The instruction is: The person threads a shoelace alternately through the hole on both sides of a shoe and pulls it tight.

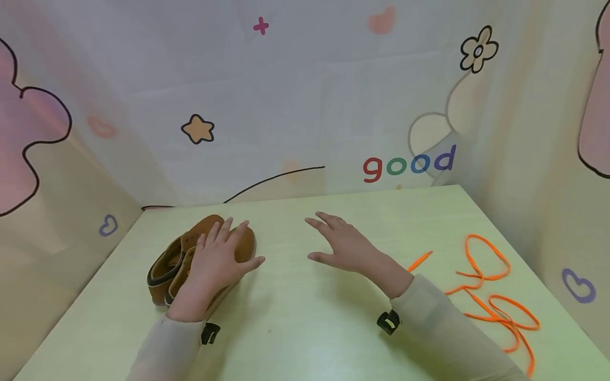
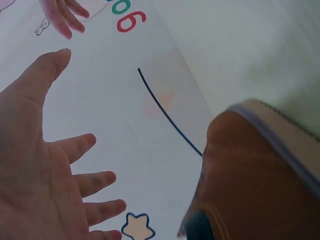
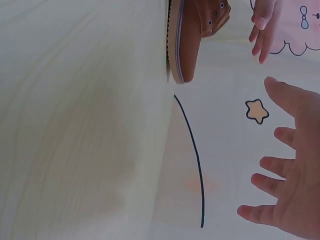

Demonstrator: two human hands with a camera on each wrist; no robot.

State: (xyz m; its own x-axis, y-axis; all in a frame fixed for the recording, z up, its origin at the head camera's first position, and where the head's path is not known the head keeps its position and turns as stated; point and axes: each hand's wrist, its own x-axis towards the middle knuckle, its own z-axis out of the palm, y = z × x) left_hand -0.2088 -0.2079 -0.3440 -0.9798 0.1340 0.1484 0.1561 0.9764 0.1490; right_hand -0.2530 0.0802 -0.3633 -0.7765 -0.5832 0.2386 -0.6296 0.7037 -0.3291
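A pair of brown shoes (image 1: 245, 244) with dark collars stands side by side on the left of the table, toes toward the back. My left hand (image 1: 216, 259) is spread above them and hides part of the nearer shoe in the head view. In the left wrist view its fingers are apart, with a shoe (image 2: 250, 175) beyond the palm. My right hand (image 1: 345, 243) hovers over the middle of the table, fingers spread and holding nothing. Orange shoelaces (image 1: 500, 272) lie loosely looped on the right, partly behind the right forearm. The shoe eyelets (image 3: 210, 22) in the right wrist view hold no lace.
The pale table (image 1: 295, 338) runs back to a printed curtain (image 1: 305, 106) with a star, a flower and the word "good". The curtain also hangs along both sides. A black wrist strap (image 1: 388, 321) shows at the right cuff, another at the left.
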